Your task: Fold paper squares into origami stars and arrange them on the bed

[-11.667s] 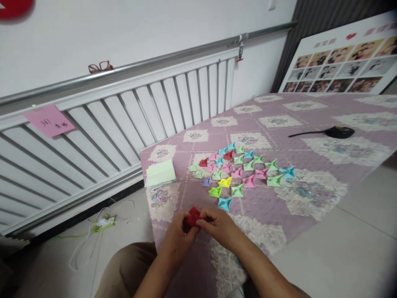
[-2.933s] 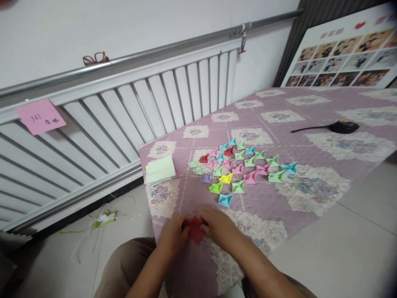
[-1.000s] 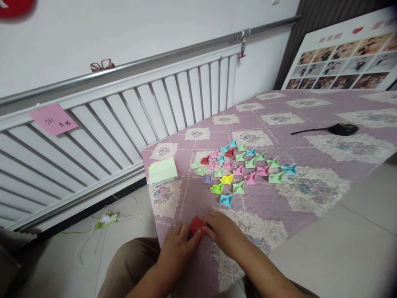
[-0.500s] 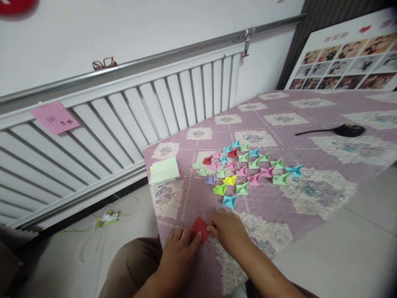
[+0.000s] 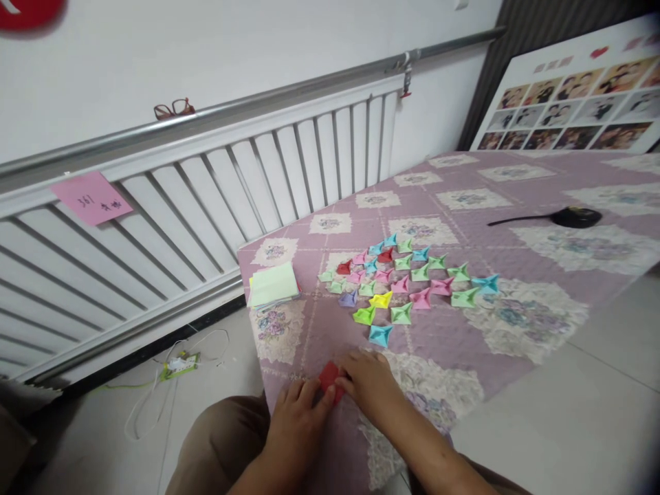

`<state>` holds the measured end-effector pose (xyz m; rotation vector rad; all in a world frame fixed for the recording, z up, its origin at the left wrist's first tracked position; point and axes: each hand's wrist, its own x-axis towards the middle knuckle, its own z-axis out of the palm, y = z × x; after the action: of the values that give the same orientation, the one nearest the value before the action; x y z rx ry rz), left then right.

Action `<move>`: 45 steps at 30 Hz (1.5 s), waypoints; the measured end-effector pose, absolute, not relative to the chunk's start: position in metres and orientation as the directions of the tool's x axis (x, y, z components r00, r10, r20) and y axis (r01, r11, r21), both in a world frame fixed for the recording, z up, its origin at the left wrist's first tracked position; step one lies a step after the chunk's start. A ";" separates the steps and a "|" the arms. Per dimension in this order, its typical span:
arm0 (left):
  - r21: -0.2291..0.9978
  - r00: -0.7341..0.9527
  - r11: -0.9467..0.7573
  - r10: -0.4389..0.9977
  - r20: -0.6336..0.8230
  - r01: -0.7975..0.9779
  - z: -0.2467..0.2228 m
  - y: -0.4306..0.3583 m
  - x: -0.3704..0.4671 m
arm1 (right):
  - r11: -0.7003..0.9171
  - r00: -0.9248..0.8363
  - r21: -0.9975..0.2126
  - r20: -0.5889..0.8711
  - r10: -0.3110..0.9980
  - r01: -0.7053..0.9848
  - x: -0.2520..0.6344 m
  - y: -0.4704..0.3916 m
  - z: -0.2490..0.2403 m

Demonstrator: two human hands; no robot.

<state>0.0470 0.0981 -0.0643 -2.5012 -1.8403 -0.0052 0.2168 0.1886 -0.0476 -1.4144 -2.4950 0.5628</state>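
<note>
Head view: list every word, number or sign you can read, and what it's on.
"361": handwritten on the pink note; the characters after it are too blurred to read.
Red heart: on the photo board; the characters either side are unreadable.
Red disc: white mark, cut off, unreadable.

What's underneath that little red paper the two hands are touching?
The red paper appears to rest on the purple flowered tablecloth, which shows around it. The left hand and right hand cover parts of it. Whatever lies directly beneath the paper is hidden.
</note>
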 end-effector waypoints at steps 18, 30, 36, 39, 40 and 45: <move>0.458 -0.056 0.135 0.982 -0.181 0.879 -0.041 0.148 0.052 | 0.452 -0.501 -0.468 0.023 0.865 0.759 0.226 0.192 -0.046; 0.523 -0.070 0.134 0.987 -0.141 0.842 -0.048 0.147 0.054 | 0.501 -0.547 -0.473 0.047 0.836 0.725 0.225 0.190 -0.050; 0.597 -0.011 0.100 0.988 -0.151 0.796 -0.043 0.145 0.052 | 0.525 -0.576 -0.483 0.049 0.816 0.701 0.223 0.188 -0.048; 0.581 0.055 0.055 0.984 -0.170 0.812 -0.036 0.144 0.052 | 0.529 -0.602 -0.521 0.036 0.798 0.670 0.221 0.187 -0.044; 0.578 0.077 0.035 0.983 -0.168 0.815 -0.035 0.143 0.052 | 0.521 -0.605 -0.544 0.030 0.795 0.658 0.221 0.187 -0.044; 0.574 0.037 0.000 0.998 -0.053 0.819 -0.035 0.139 0.052 | 0.530 -0.638 -0.648 0.088 0.765 0.546 0.221 0.188 -0.045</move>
<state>0.0522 0.1393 -0.0345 -2.5314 -2.4810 -0.7103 0.2205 0.1877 -0.0451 -1.0807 -2.4107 0.8355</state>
